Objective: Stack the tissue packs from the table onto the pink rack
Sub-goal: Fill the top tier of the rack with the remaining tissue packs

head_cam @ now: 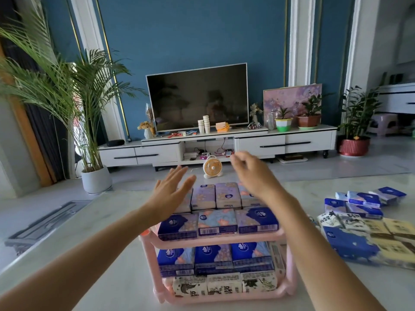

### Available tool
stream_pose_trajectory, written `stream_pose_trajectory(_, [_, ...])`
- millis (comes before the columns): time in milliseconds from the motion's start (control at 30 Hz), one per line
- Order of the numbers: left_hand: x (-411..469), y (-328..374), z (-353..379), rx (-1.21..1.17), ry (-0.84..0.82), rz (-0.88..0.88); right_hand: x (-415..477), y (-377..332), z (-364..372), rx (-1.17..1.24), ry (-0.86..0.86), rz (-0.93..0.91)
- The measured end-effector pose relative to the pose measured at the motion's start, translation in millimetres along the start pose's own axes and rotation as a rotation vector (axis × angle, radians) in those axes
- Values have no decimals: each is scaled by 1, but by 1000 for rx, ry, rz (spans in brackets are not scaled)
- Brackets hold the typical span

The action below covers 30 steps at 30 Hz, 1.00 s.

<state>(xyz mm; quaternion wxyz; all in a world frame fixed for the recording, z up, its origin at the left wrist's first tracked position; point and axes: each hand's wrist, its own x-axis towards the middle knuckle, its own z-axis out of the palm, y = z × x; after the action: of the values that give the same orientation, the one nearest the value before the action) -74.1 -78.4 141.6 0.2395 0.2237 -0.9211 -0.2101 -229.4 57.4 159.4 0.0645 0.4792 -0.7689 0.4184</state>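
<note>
The pink rack (224, 237) stands on the white table in front of me, with tissue packs on its tiers. Blue and lilac packs (216, 222) lie in two rows on the top tier. More blue packs (213, 254) sit stacked on white ink-print packs (224, 286) on the lower tier. My left hand (171, 191) hovers flat over the top tier's back left, fingers spread, holding nothing. Raised above the back right is my right hand (249, 171), fingers loosely curled and empty. A loose pile of tissue packs (361, 225) lies on the table to the right.
The white table (112, 243) reaches left and forward of the rack. Beyond its far edge stand a small orange fan (212, 166), a TV cabinet with a television (197, 97), and a potted palm (94, 176) at the left.
</note>
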Motion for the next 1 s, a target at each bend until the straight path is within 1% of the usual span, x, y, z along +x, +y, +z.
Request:
stream_pose_trajectory(67, [-6, 19, -5, -65, 105, 45, -8, 0, -40, 94, 104, 17])
stream_pose_trajectory(133, [-12, 48, -6, -123, 171, 90, -16, 15, -79, 151, 202, 70])
stream_pose_trajectory(200, [-20, 84, -1, -206, 201, 148, -26, 42, -110, 223, 273, 196])
stream_pose_trajectory(267, [-29, 122, 11, -304, 168, 213, -41, 76, -137, 226, 289, 374])
stream_pose_trajectory(333, [-35, 160, 29, -408, 74, 270, -63, 112, -161, 173, 226, 541])
stream_pose_trajectory(367, [-35, 178, 42, -474, -7, 268, -75, 130, -170, 140, 181, 600])
stream_pose_trajectory(400, [-36, 196, 58, -568, -119, 215, -86, 146, -177, 94, 138, 641])
stream_pose_trajectory(467, [-36, 230, 94, -726, -420, 3, -110, 173, -188, -9, 73, 689])
stream_pose_trajectory(500, [-36, 243, 116, -711, -527, -57, -120, 185, -192, -46, 59, 711])
stream_pose_trajectory(533, [-35, 250, 140, -620, -579, -40, -130, 198, -197, -66, 61, 736])
stream_pose_trajectory(567, [-31, 254, 166, -512, -581, 5, -139, 211, -201, -82, 80, 763])
stream_pose_trajectory(633, [-22, 260, 203, -274, -474, 79, -155, 238, -210, -120, 154, 833])
stream_pose_trajectory(667, [-18, 259, 215, -210, -456, 108, -162, 250, -214, -154, 192, 869])
stream_pose_trajectory(733, [-7, 257, 235, -154, -455, 135, -176, 271, -217, -264, 257, 923])
stream_pose_trajectory(833, [10, 258, 257, -168, -471, 128, -191, 297, -219, -349, 310, 950])
stream_pose_trajectory(867, [15, 259, 264, -164, -462, 132, -193, 305, -220, -361, 305, 946])
stream_pose_trajectory(933, [23, 263, 278, -147, -461, 195, -196, 320, -222, -378, 274, 936])
stream_pose_trajectory(1000, [28, 267, 293, -121, -486, 272, -198, 330, -226, -418, 230, 973])
